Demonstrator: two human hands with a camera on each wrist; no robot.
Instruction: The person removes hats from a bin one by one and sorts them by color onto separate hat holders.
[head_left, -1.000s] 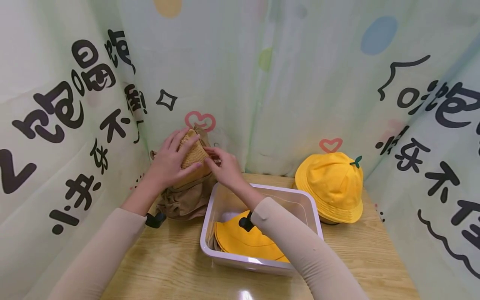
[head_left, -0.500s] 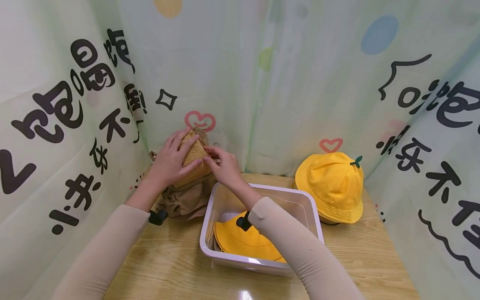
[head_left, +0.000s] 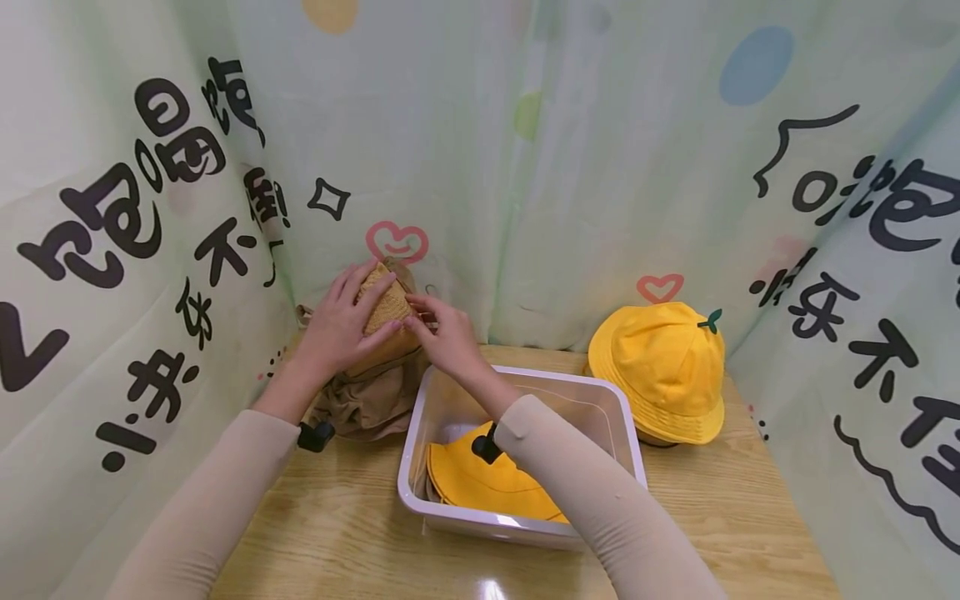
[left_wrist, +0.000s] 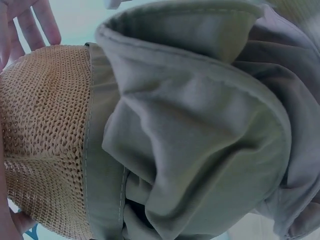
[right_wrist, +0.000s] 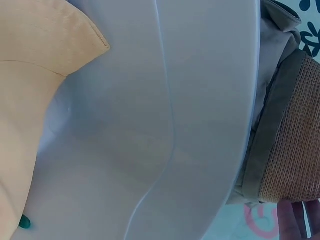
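A brown sun hat (head_left: 386, 310) with a woven straw-like crown and a cloth brim stands at the back left. My left hand (head_left: 341, 329) rests across its crown with the fingers spread. At the crown's right side, my right hand (head_left: 453, 337) pinches it between thumb and fingers. The left wrist view shows the crown (left_wrist: 45, 135), a stitched band and a creased, folded cloth brim (left_wrist: 200, 145). In the right wrist view, fingertips (right_wrist: 295, 220) lie at the crown's edge. Whatever is under the hat is hidden.
A pale plastic bin (head_left: 411, 433) stands just right of the brown hat, with yellow cloth hats (head_left: 487, 479) inside. A yellow bucket hat (head_left: 660, 367) with a green sprout sits at the back right. Printed curtains (head_left: 450, 150) enclose the wooden table (head_left: 352, 533).
Both hands stay on the brown hat with only slight shifts. The left forearm has moved a little to the right. The whole view has drifted slightly.
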